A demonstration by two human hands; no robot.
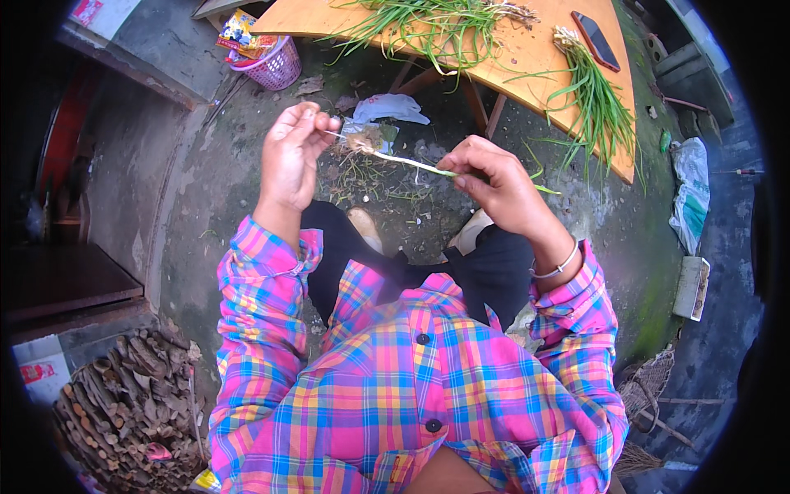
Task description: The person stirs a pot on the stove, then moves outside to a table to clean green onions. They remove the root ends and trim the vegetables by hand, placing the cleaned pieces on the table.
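My right hand (494,179) pinches the green part of a thin scallion-like plant (407,162), its white stem and brown roots pointing left. My left hand (296,154) is raised beside the root end, thumb and fingertips pinched on a thin pale strand (335,134) that reaches towards the roots. On the wooden table (518,74) lies a loose heap of green plants (426,31). Nearer the table's right corner is a bunch (592,92) with its root ends together, beside a phone (595,40).
Under the hands, plant scraps (389,185) litter the concrete floor near a white plastic bag (390,108). A pink perforated basket (271,65) with wrappers stands left of the table. Stacked firewood (129,407) lies lower left; a wicker basket (648,383) is at lower right.
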